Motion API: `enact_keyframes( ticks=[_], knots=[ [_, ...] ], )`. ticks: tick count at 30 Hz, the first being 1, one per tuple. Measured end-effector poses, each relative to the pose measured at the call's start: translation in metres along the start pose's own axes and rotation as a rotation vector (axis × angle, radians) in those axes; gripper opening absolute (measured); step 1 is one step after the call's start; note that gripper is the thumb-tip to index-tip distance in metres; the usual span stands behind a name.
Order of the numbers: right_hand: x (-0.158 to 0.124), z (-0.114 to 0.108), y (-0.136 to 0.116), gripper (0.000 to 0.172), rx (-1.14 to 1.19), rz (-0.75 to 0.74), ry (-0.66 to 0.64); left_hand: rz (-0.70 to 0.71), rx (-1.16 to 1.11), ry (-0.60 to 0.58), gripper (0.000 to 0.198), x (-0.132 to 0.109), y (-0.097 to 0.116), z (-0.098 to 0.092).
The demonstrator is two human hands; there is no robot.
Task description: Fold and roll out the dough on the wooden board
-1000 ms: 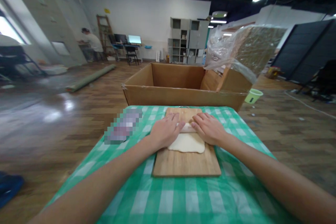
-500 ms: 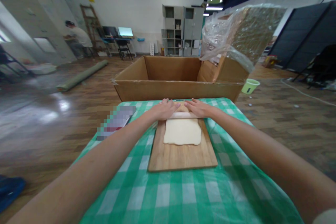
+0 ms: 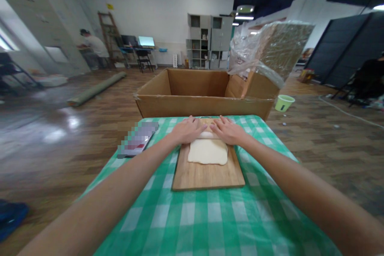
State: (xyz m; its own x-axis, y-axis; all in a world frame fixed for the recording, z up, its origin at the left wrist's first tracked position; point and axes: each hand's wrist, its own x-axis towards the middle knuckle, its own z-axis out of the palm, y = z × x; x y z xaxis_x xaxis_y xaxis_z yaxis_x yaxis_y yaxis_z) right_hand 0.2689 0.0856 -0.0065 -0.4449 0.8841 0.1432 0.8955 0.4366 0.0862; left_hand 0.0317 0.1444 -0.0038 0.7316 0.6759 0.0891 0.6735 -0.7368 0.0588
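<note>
A flat, pale sheet of dough lies on a wooden cutting board on the green checked tablecloth. Across the dough's far edge sits a light rolling pin, only its middle showing between my hands. My left hand rests palm down on the pin's left part, fingers stretched flat. My right hand lies the same way on the right part. Both hands are open and press on top of the pin rather than wrapping round it.
A big open cardboard box stands just beyond the table's far edge, with a plastic-wrapped bundle leaning at its right. A blurred flat object lies left of the board. A green cup sits on the floor; a person works far back left.
My hands and the pin rolled from the middle of the dough out past its far edge, then came back a little onto that edge. The dough looks longer than a second ago.
</note>
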Motion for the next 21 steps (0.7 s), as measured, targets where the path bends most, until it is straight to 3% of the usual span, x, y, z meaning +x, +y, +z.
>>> enact_keyframes(
  ticks=[4,9,16,18,21],
  knots=[
    [-0.015,-0.013,-0.021,0.051,0.028,0.039,0.020,-0.095,-0.066,0.077,0.037,-0.012,0.012,-0.002],
    [-0.042,-0.023,-0.049,0.068,0.192,0.245,0.028,-0.124,-0.076,0.136,0.049,-0.043,0.030,-0.002],
    [-0.101,-0.013,-0.089,0.089,0.163,0.132,0.168,-0.025,-0.005,0.184,0.073,-0.104,0.053,-0.002],
    [-0.106,-0.011,-0.093,0.092,0.160,0.138,0.175,-0.024,0.005,0.162,0.075,-0.107,0.052,-0.002],
    [-0.094,-0.011,-0.086,0.089,0.158,0.188,0.150,-0.033,0.025,0.128,0.071,-0.091,0.046,-0.004]
  ],
)
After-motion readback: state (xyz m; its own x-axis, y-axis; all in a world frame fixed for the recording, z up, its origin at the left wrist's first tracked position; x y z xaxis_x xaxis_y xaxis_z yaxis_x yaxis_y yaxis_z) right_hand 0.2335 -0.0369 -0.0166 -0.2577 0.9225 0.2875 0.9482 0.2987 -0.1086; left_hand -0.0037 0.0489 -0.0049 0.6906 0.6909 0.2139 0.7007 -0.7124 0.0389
